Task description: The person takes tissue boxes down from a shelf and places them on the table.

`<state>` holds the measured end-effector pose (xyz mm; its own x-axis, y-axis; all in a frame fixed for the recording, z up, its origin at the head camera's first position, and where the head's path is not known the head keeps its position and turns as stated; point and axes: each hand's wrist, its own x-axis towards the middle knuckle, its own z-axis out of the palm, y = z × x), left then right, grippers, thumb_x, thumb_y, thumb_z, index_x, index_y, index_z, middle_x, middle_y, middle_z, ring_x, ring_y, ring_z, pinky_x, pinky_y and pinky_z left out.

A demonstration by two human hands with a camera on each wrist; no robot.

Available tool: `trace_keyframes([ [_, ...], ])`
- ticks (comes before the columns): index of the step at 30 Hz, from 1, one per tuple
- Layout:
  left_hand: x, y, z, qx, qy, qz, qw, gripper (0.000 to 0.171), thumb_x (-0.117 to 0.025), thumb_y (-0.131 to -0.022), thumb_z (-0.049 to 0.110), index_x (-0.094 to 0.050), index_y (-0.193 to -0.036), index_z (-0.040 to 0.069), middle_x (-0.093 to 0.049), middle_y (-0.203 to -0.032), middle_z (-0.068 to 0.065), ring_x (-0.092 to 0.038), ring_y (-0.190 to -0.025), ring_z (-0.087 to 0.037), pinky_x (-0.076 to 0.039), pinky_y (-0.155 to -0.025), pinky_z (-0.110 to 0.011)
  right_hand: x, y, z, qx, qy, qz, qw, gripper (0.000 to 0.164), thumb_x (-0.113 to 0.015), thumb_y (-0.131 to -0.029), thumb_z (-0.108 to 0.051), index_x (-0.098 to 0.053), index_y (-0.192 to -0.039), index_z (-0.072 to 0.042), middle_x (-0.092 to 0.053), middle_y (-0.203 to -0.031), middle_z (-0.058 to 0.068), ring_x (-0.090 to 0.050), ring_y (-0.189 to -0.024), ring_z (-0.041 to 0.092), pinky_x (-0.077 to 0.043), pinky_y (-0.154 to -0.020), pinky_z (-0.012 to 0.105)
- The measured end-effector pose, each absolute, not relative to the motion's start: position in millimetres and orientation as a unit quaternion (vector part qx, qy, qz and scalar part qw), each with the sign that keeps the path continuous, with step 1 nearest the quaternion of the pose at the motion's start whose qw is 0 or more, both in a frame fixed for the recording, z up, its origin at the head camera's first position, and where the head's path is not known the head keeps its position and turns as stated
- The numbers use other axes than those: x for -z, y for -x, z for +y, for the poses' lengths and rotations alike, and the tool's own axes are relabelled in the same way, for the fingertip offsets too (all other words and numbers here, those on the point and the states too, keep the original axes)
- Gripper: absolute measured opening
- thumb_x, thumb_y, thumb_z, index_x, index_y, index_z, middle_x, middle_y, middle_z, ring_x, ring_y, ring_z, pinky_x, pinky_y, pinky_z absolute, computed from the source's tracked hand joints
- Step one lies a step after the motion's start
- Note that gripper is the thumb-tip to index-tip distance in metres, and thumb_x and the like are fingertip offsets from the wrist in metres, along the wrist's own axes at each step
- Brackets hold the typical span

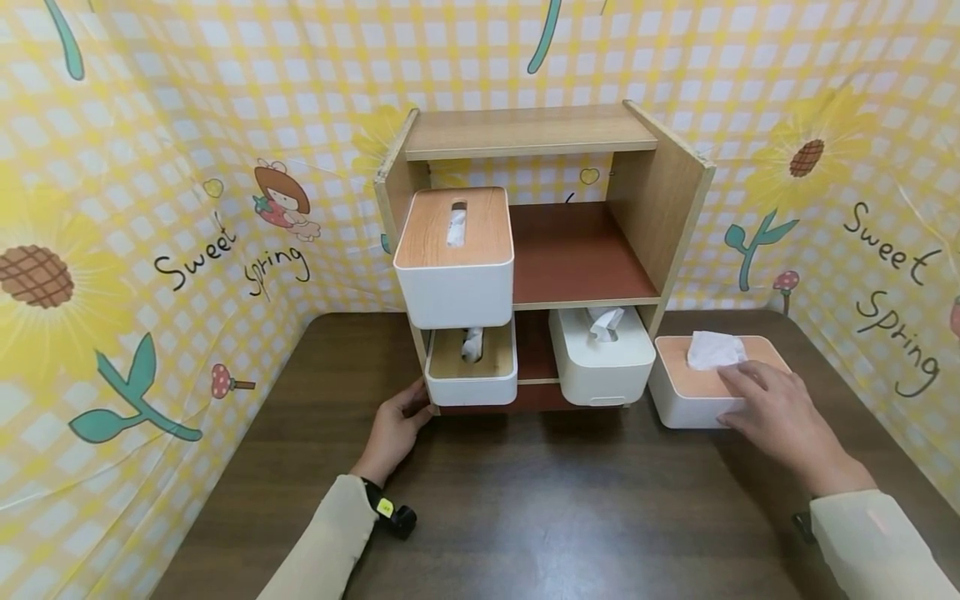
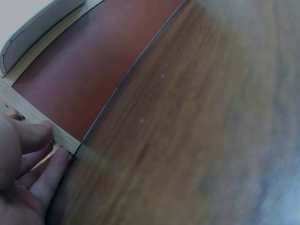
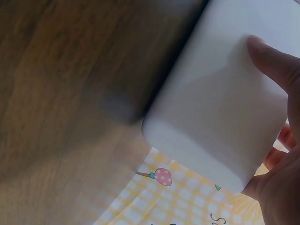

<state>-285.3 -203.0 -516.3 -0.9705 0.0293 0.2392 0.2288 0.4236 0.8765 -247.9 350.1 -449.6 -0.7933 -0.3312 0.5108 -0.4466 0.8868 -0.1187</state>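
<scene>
My right hand [image 1: 780, 417] holds a white tissue box with a wood-look lid [image 1: 686, 408] at the right of the shelf unit. Its thumb presses the white front wall [image 3: 211, 93], and the other fingers lie over the lid beside the protruding tissue. My left hand [image 1: 393, 429] touches the outer lower left side of the wooden shelf unit [image 1: 671, 200], its fingertips against the side panel near the table. On the unit's left stands another wood-lidded tissue box [image 1: 453, 296], above a lower wood-topped one [image 1: 472, 390]. An all-white tissue box [image 1: 606, 375] sits lower right.
A dark brown wooden table [image 1: 525, 500] bears the unit. Yellow checked cloth [image 1: 225, 125] with flowers and lettering hangs behind and at both sides. The upper right compartment shows a reddish-brown shelf board [image 1: 573, 258].
</scene>
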Motion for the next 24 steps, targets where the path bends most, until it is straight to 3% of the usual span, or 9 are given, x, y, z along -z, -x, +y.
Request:
trace_keyframes([
  [24,516.6,285.1,-203.3,0.536,0.073,-0.836,0.091,0.051,-0.068,-0.092,0.007,-0.054,-0.14,0.015,-0.067,-0.118,-0.005,-0.06,-0.11,-0.019,-0.048,-0.088,-0.04,445.7,274.1,348.3,-0.105,-0.187,-0.952,0.219,0.069,-0.09,-0.063,-0.013,-0.06,-0.124,0.001,-0.054,-0.117,0.028,-0.046,-0.111,0.048,-0.025,-0.092,0.069],
])
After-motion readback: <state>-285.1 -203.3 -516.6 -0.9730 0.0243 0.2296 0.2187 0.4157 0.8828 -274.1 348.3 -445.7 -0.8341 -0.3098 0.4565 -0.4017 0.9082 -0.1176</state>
